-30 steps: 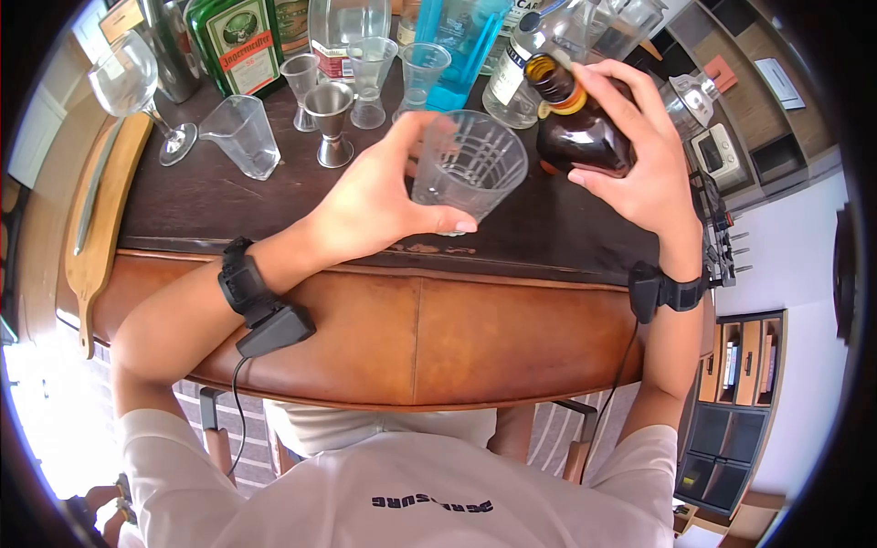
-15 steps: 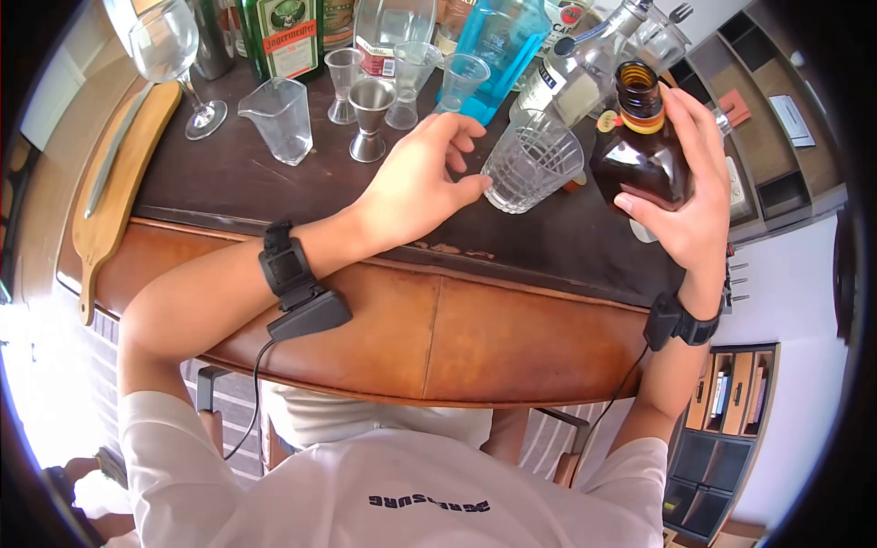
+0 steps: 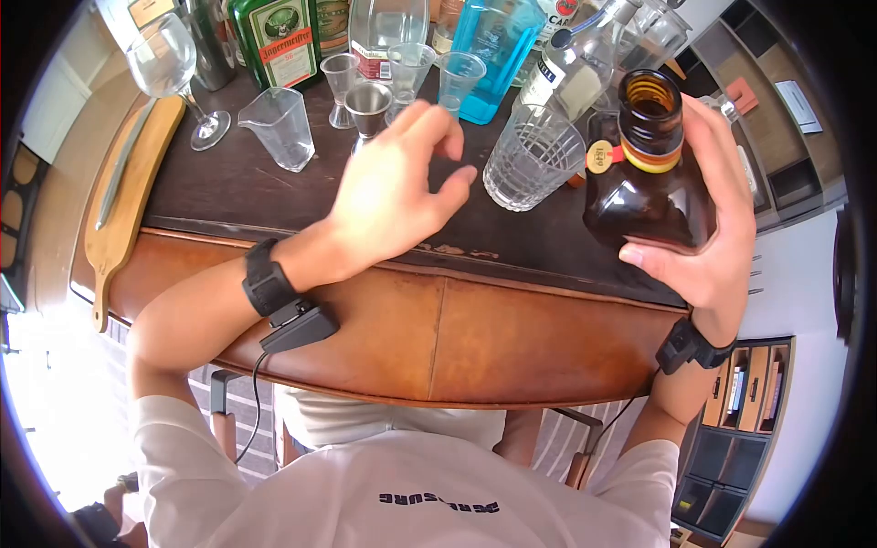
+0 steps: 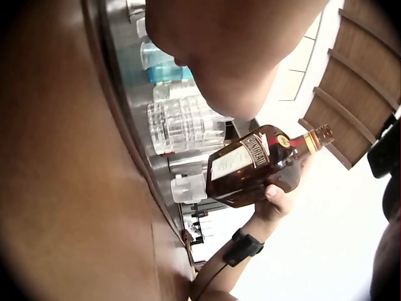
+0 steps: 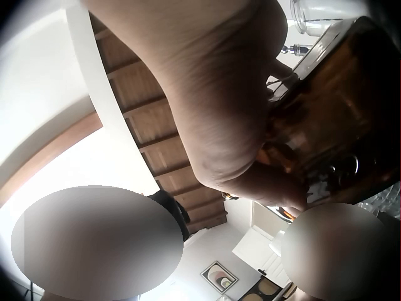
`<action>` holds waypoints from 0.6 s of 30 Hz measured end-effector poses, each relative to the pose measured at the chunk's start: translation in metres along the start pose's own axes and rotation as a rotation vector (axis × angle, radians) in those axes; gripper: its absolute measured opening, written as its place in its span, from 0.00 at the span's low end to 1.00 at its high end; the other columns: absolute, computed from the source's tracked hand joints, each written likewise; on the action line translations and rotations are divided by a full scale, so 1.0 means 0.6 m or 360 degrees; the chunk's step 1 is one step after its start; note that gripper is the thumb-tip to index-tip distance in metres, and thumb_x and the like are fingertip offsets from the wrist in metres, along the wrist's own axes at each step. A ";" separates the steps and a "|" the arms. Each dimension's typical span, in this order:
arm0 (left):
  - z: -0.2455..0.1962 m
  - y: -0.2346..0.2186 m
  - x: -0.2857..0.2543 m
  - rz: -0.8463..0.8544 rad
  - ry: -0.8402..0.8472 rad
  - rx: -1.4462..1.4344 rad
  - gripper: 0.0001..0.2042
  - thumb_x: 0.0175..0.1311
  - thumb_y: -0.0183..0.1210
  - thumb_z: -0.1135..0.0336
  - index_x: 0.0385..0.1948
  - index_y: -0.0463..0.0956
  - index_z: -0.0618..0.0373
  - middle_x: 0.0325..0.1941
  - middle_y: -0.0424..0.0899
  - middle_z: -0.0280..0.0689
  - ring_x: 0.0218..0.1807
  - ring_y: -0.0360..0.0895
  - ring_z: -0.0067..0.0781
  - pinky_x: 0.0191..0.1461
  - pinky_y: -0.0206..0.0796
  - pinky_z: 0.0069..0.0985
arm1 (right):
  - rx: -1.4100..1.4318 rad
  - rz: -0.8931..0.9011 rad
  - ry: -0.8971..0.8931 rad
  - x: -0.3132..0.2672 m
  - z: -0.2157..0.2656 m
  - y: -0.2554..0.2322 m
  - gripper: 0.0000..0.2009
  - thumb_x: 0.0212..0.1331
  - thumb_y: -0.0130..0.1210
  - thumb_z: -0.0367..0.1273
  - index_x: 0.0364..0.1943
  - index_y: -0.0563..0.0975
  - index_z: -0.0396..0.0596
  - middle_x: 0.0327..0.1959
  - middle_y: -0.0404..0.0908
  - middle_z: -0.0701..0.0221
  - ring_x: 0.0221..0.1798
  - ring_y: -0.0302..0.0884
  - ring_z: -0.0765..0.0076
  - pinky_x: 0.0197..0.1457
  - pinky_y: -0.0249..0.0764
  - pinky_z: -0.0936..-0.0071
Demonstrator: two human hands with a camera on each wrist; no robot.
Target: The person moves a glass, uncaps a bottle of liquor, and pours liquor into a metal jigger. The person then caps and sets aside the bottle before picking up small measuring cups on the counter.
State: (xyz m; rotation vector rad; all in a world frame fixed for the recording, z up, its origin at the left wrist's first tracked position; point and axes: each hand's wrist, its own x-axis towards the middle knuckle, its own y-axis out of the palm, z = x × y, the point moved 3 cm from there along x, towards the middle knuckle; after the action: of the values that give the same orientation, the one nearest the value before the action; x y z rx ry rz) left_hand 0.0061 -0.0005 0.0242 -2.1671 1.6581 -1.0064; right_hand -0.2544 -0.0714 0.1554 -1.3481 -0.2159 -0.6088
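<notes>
My right hand (image 3: 722, 251) grips a square brown liqueur bottle (image 3: 644, 201), held upright above the table's right side. The bottle's mouth is uncapped, and its cream label (image 4: 232, 163) shows in the left wrist view. A clear cut-pattern tumbler (image 3: 530, 164) stands on the dark table just left of the bottle. My left hand (image 3: 388, 196) hovers left of the tumbler, fingers loosely bent and holding nothing. Behind its knuckles, a metal jigger (image 3: 368, 102) is partly hidden. Up close in the right wrist view, the brown bottle (image 5: 338, 119) fills the right side.
A small clear pitcher (image 3: 281, 132) and a stemmed wine glass (image 3: 164, 59) stand at the left, near a wooden board (image 3: 137, 205) with a knife (image 3: 125, 164). Plastic measuring cups (image 3: 459, 78), a green bottle (image 3: 274, 41), a blue bottle (image 3: 498, 55) and clear bottles line the back.
My left hand has let go of the tumbler, which now stands on the table, and has drawn back left. The right hand has brought the bottle rightward and closer to the head camera.
</notes>
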 end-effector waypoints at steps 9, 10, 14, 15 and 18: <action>-0.045 -0.084 0.024 -0.0312 0.0327 0.1389 0.21 0.57 0.72 0.57 0.44 0.73 0.56 0.50 0.72 0.47 0.47 0.84 0.49 0.35 0.81 0.40 | -0.0050 0.0128 -0.0043 0.001 0.017 -0.001 0.49 0.39 0.76 0.44 0.70 0.71 0.35 0.71 0.68 0.51 0.71 0.70 0.48 0.73 0.65 0.59; -0.052 -0.090 0.026 -0.0315 0.0327 0.1386 0.21 0.57 0.72 0.57 0.44 0.73 0.56 0.50 0.72 0.47 0.47 0.84 0.49 0.35 0.81 0.40 | -0.0052 0.0130 -0.0044 0.000 0.016 -0.002 0.49 0.39 0.76 0.44 0.70 0.71 0.35 0.71 0.68 0.51 0.71 0.70 0.48 0.73 0.65 0.59; -0.036 -0.126 0.039 -0.0201 0.0175 0.1697 0.23 0.59 0.71 0.50 0.49 0.77 0.56 0.50 0.79 0.47 0.49 0.84 0.50 0.44 0.80 0.42 | -0.0056 0.0110 0.0012 0.003 0.013 -0.003 0.49 0.39 0.76 0.44 0.70 0.71 0.35 0.71 0.68 0.51 0.71 0.70 0.49 0.74 0.65 0.59; -0.023 -0.137 0.045 -0.0140 0.0180 0.1834 0.25 0.61 0.70 0.48 0.54 0.79 0.55 0.50 0.82 0.46 0.49 0.84 0.51 0.48 0.79 0.43 | -0.0031 0.0109 0.0071 0.003 0.012 -0.003 0.49 0.39 0.76 0.43 0.70 0.71 0.36 0.71 0.68 0.51 0.72 0.70 0.49 0.74 0.65 0.59; -0.014 -0.138 0.043 -0.0085 0.0310 0.1723 0.24 0.61 0.70 0.48 0.51 0.82 0.57 0.48 0.86 0.47 0.52 0.83 0.50 0.55 0.76 0.43 | -0.0004 0.0114 -0.0017 0.001 0.002 0.001 0.49 0.40 0.76 0.41 0.71 0.70 0.36 0.72 0.68 0.51 0.72 0.70 0.50 0.75 0.65 0.59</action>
State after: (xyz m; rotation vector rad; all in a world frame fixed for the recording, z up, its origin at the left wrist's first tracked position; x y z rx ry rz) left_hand 0.0667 0.0050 0.0866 -1.3876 0.7466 -1.6440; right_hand -0.2535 -0.0701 0.1553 -1.3561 -0.1748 -0.5420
